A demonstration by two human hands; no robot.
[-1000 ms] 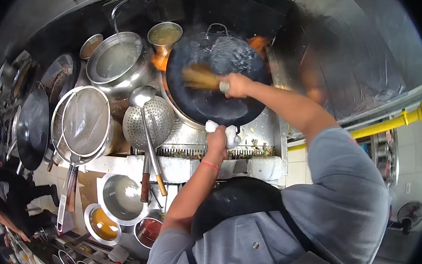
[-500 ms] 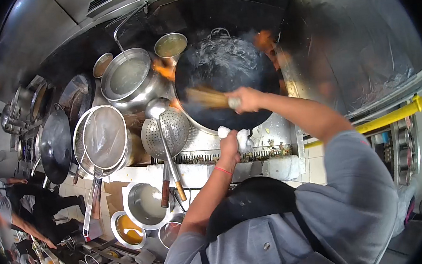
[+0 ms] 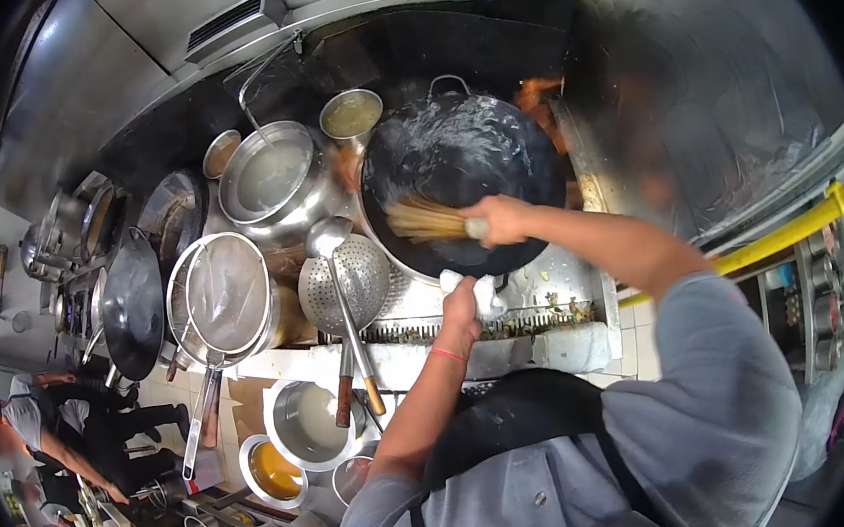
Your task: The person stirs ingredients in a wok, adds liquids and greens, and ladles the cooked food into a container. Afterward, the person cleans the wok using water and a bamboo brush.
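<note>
A large black wok (image 3: 534, 168) sits over the burner, with foamy water swirling in its far part. My right hand (image 3: 501, 221) is closed around the bound end of a bamboo wok brush (image 3: 426, 219), whose bristles point left inside the wok and are slightly blurred. At the wok's near rim, my left hand (image 3: 461, 305) grips a folded white cloth (image 3: 486, 296) against the near handle, which the cloth mostly hides. Orange flames (image 3: 542, 107) show beside the wok on both sides.
Left of the wok are a ladle (image 3: 329, 236) lying across a perforated skimmer (image 3: 346, 288), a steel pot of cloudy liquid (image 3: 282, 215) and a mesh strainer (image 3: 228, 292). A pot of yellow liquid (image 3: 273, 470) stands lower left. Two co-workers (image 3: 64, 415) are at far left.
The brush and my right hand have shifted slightly within the wok, and the water has swirled round. The whole view has moved a little; my left hand keeps its grip on the cloth.
</note>
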